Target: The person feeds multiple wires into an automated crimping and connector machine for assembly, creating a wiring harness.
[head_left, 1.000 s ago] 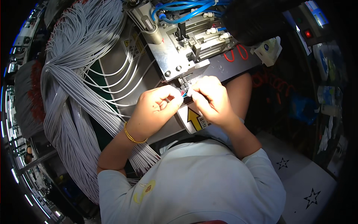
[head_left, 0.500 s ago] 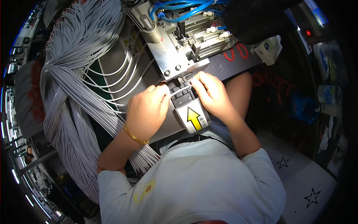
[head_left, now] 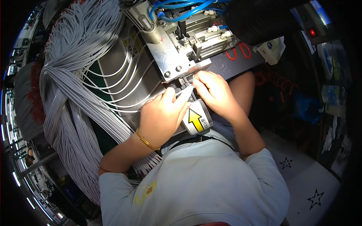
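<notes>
A thin grey cable [head_left: 128, 111] arcs from the large bundle into my left hand [head_left: 161, 116]. My left fingers are closed on it close to its tip, with thumb and forefinger reaching to the small dark fixture [head_left: 183, 81] at the machine's front. My right hand [head_left: 215, 94] pinches at the cable's end from the other side, where thin coloured wire ends seem to show; the fingertips partly hide them. Both hands nearly meet there. Below them sits a white block with a yellow arrow [head_left: 196, 119], partly covered by my left hand.
A metal pneumatic press [head_left: 166, 56] with blue air hoses [head_left: 184, 11] stands ahead. The big grey cable bundle [head_left: 71, 71] fills the left, with several single cables looping off it. Red wire loops [head_left: 237, 52] and a pale box [head_left: 271, 50] lie at the right.
My left hand has moved right along the cable toward my right fingertips, now covering part of the arrow block. My right hand has stayed almost in place.
</notes>
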{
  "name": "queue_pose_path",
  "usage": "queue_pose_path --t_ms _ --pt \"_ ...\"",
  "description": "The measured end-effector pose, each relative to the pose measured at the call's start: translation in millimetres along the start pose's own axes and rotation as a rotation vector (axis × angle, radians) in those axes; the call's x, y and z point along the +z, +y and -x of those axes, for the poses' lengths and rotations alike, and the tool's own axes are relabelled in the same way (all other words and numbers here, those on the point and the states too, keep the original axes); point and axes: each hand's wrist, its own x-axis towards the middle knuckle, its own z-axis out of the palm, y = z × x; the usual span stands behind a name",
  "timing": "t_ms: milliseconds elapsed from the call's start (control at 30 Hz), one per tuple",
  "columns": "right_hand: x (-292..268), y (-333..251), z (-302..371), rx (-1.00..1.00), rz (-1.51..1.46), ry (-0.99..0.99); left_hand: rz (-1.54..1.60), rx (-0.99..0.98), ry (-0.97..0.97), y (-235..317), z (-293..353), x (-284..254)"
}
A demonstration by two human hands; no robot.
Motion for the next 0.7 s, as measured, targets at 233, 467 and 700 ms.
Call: queue_pose_path --t_ms 233,467,700 --pt "4.6 7.4 2.0 0.193 -0.396 -0.062 0.137 -0.091 0.043 -0.4 -2.3 -4.5" --pt "-21.3 -22.3 27.7 0.084 -0.639 -0.139 0.135 -0.719 0.413 -57.5 44.2 -83.8" --pt "33.7 -58.7 75.7 0.148 -0.706 -0.833 0.569 -0.938 0.409 -84.9 125.1 -60.1"
